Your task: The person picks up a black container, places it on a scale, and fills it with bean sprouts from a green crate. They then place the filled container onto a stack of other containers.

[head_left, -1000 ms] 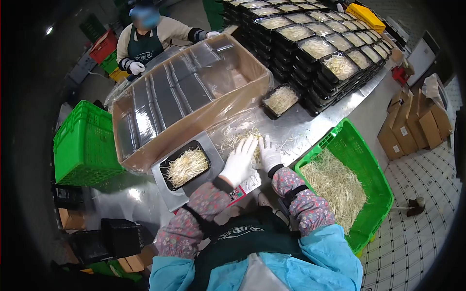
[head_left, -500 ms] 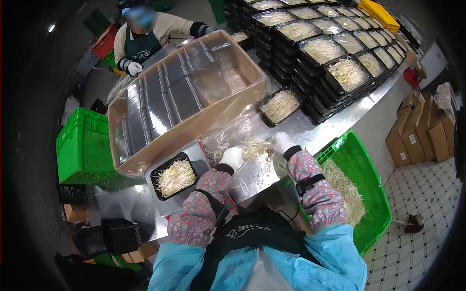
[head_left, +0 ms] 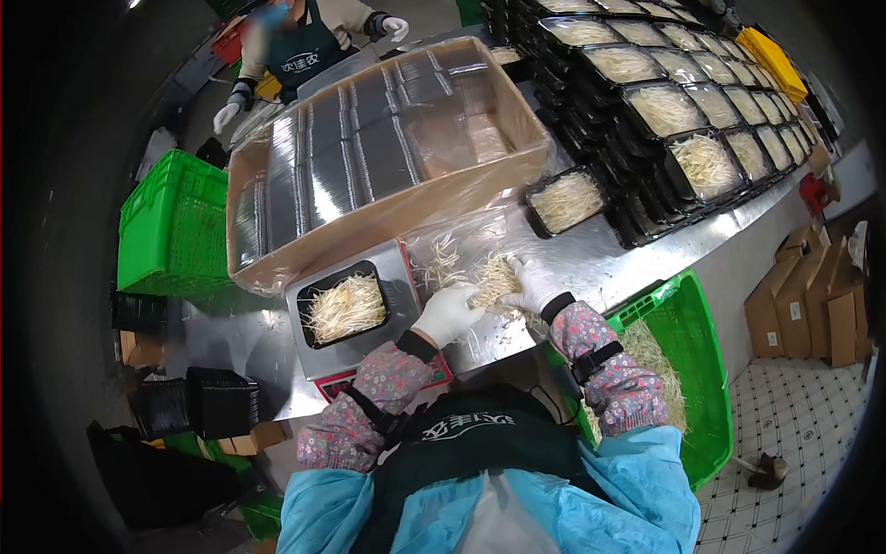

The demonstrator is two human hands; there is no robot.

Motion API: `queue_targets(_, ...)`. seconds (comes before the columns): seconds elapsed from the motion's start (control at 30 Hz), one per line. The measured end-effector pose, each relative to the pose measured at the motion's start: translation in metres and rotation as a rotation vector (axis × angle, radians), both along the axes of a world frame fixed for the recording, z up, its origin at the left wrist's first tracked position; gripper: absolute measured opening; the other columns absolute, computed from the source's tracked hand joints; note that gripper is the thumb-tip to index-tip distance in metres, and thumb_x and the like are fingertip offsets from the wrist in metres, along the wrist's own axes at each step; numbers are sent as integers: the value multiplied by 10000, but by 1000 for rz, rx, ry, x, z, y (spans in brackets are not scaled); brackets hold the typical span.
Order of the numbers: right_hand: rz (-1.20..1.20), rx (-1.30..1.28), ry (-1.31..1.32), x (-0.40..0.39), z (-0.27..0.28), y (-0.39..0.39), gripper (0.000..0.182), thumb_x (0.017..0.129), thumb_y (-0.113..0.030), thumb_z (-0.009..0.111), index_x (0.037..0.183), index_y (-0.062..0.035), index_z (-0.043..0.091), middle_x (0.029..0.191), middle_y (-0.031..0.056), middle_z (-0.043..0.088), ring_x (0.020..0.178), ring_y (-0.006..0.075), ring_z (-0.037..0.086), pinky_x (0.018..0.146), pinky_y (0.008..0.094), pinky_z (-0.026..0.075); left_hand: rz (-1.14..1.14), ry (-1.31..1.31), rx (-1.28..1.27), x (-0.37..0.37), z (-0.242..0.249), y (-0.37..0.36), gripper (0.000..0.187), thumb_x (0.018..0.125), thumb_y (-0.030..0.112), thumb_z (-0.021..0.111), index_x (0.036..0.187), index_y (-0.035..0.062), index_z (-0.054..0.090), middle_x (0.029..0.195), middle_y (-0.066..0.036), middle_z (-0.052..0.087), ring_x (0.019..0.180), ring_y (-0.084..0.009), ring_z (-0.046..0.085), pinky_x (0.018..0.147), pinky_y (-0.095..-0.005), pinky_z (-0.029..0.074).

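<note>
On the metal table, a small heap of bean sprouts (head_left: pixel 496 280) lies between my two white-gloved hands. My left hand (head_left: pixel 449 315) presses in from the near left side, its fingers bent against the sprouts. Around the right side of the same bunch curls my right hand (head_left: pixel 537 284); its fingertips are partly hidden. Loose strands (head_left: pixel 443 258) lie just beyond. To the left, a black tray (head_left: pixel 343 343) full of sprouts rests on a weighing scale (head_left: pixel 402 277). Another filled black tray (head_left: pixel 566 201) sits behind my right hand.
A large carton (head_left: pixel 388 214) of stacked black trays stands behind the scale. Filled, wrapped packs (head_left: pixel 666 109) are piled high at back right. A green crate (head_left: pixel 706 379) with sprouts is by my right arm. A co-worker (head_left: pixel 309 46) stands beyond the carton.
My hands have come closer together around the bean sprouts, the left moving toward the right. The view has shifted slightly. The co-worker's hands have moved, one now raised with fingers apart.
</note>
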State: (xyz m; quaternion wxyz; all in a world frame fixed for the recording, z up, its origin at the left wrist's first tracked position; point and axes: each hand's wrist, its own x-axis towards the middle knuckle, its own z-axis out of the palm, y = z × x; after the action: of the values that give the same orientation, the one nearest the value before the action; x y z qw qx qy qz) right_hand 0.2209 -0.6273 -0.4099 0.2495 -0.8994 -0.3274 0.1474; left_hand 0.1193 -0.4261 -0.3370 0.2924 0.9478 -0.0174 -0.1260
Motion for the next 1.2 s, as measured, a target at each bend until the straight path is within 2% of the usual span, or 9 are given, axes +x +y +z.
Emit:
queue_targets(0.13, 90, -270, -305, -26, 6, 24, 777, 676, -398, 798, 1264, 12, 500, 1106, 197, 573, 1044, 359, 564, 907, 429, 483, 78, 0, -294, -38, 15, 15, 386, 818, 208, 708, 1135, -3, 653, 956, -128, 690, 745, -162, 671, 717, -273, 534)
queue_targets(0.2, 64, -324, -259, -22, -18, 32, 602, 693, -346, 770, 1145, -9, 560, 1106, 192, 583, 1019, 360, 581, 839, 438, 510, 84, 37, -407, -59, 36, 23, 416, 832, 264, 671, 1163, 14, 638, 1102, -183, 656, 884, -277, 687, 804, -339, 530)
queue_targets(0.23, 46, -209, -270, -19, -30, 30, 408, 716, -282, 725, 1004, -19, 602, 1023, 203, 621, 946, 366, 618, 782, 448, 525, 106, 19, -436, -71, 42, 28, 397, 846, 244, 683, 1168, 16, 636, 1115, -163, 656, 884, -242, 691, 801, -314, 531)
queue_targets(0.4, -50, -99, -152, -8, -8, 22, 308, 742, -296, 720, 896, -34, 672, 853, 218, 661, 833, 386, 642, 780, 463, 511, 219, -13, -526, -134, 61, 58, 356, 855, 194, 705, 1167, 34, 641, 1111, -117, 666, 838, -158, 678, 771, -267, 526)
queue_targets(0.67, -61, 96, 71, 5, 19, 31, 422, 659, -314, 809, 925, -1, 713, 876, 247, 681, 864, 377, 668, 805, 410, 512, 480, -278, -511, -209, 92, 119, 280, 882, 118, 669, 1145, 21, 659, 1122, -68, 657, 783, -88, 623, 719, -230, 509)
queue_targets(0.8, -39, 373, 348, -4, 96, 69, 319, 750, -130, 768, 1019, 25, 695, 835, 123, 712, 789, 160, 660, 768, 311, 509, 724, -439, -404, -234, 100, 155, 271, 922, 94, 611, 1177, 9, 645, 1128, -67, 647, 893, -112, 613, 810, -234, 485)
queue_targets(1.0, 426, 389, -80, -56, 190, 175, 401, 771, -209, 732, 1116, -17, 660, 987, 140, 652, 935, 294, 633, 838, 354, 494, 881, -793, -882, -223, 49, 194, 384, 1007, 174, 478, 1327, -37, 504, 1230, -116, 599, 1131, -180, 557, 976, -275, 431)
queue_targets(1.13, 576, 131, -344, -90, 156, 247, 534, 806, -316, 680, 1257, -52, 568, 1093, 134, 619, 1020, 302, 590, 868, 403, 492, 820, -730, -881, -187, 54, 182, 456, 1009, 168, 434, 1413, -34, 372, 1394, -181, 463, 1298, -261, 442, 1089, -344, 343)
queue_targets(1.2, 599, 64, -411, -108, 128, 262, 634, 811, -347, 673, 1329, -34, 485, 1220, 159, 577, 1107, 317, 556, 925, 434, 468, 653, -816, -348, -163, -1, 203, 496, 977, 133, 459, 1432, -22, 336, 1432, -210, 406, 1334, -313, 391, 1124, -382, 295)
